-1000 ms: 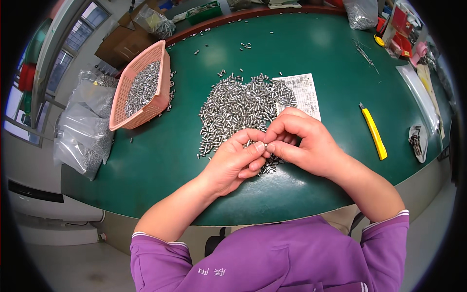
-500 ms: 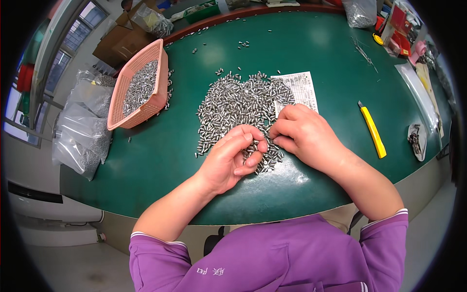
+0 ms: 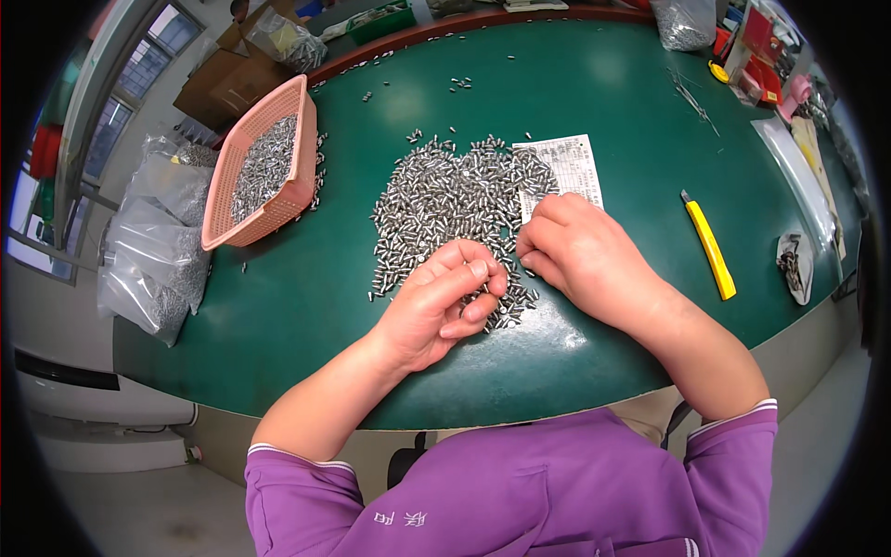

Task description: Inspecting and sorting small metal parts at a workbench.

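Observation:
A broad pile of small shiny metal pins (image 3: 436, 200), cylinder-like with a tapered look, lies on the green table. My left hand (image 3: 432, 302) is curled over the pile's near edge, palm turned inward and thumb against the index finger. Some metal pins show among its bent fingers. Just to the right, my right hand (image 3: 580, 255) has its thumb and fingertips drawn together at the pile's right edge. Whatever it may pinch is hidden. A printed paper sheet (image 3: 580, 167) lies beyond the right hand, partly under the pins.
A pink plastic basket (image 3: 304, 167) holding similar pins stands at the left, beside clear bags (image 3: 153, 246) of metal parts. To the right lie a yellow utility knife (image 3: 710, 251), tweezers (image 3: 691, 97) and a small white pouch (image 3: 794, 269) with dark pieces. Loose pins (image 3: 461, 84) are scattered farther back.
The left thumb has shifted up and over toward the index fingertip. The right hand stays at the pile's edge, its fingers moved only slightly.

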Motion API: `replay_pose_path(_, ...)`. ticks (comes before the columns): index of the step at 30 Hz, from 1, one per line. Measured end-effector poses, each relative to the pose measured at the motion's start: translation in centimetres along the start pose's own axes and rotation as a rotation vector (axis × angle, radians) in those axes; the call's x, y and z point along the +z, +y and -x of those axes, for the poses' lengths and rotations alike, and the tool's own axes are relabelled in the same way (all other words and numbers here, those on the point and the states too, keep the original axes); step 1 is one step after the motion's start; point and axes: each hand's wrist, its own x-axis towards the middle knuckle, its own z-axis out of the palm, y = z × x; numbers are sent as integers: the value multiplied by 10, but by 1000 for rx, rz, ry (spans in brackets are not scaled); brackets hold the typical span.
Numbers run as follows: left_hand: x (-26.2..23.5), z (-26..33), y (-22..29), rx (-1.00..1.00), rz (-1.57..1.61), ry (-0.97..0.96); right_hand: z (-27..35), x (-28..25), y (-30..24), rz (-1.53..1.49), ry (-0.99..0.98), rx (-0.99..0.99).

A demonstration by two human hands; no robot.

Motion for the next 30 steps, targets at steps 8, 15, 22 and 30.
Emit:
replay_pose_path(8, 3, 2, -1, -42, -57, -35, -7, -3, -8, -453, 91, -112)
replay_pose_path(15, 2, 1, -1, -39, -71, -27, -6, -9, -3, -264, 113, -25)
replay_pose_path(22, 0, 0, 0, -30, -56, -25, 1, -11, 5, -82, -115, -44)
replay_pose_path(30, 3, 1, 0, -6, -56, -16, -4, -7, -4, -176, 24, -19)
